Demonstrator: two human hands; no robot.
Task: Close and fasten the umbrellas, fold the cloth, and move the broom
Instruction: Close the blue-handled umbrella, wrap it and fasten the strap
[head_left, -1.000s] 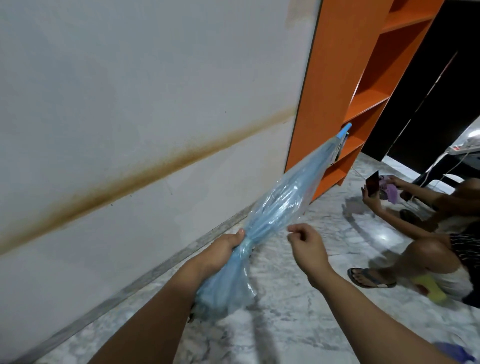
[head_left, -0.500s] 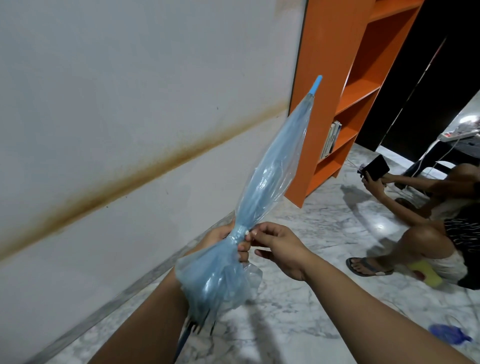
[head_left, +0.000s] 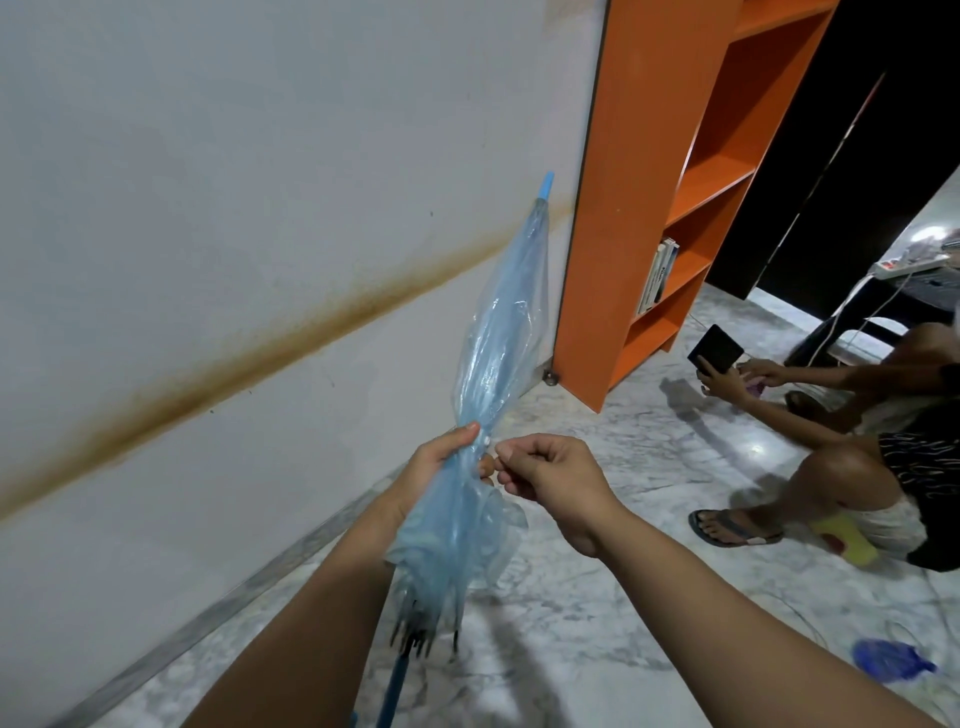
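A closed umbrella of clear light-blue plastic stands nearly upright in front of me, its blue tip pointing up toward the wall and its blue shaft running down past my forearm. My left hand is wrapped around the gathered canopy at its narrow middle. My right hand is beside it, fingers pinched at the same spot next to a small white snap on the strap. The rib ends hang loose below my left hand. No cloth or broom is in view.
A white wall with a brown stain line is close on the left. An orange bookshelf stands ahead. A person crouches on the marble floor at right holding a phone. A blue object lies on the floor at lower right.
The umbrella has swung from slanting toward the shelf to nearly upright. My right hand has come in from apart to pinching at the strap beside my left hand.
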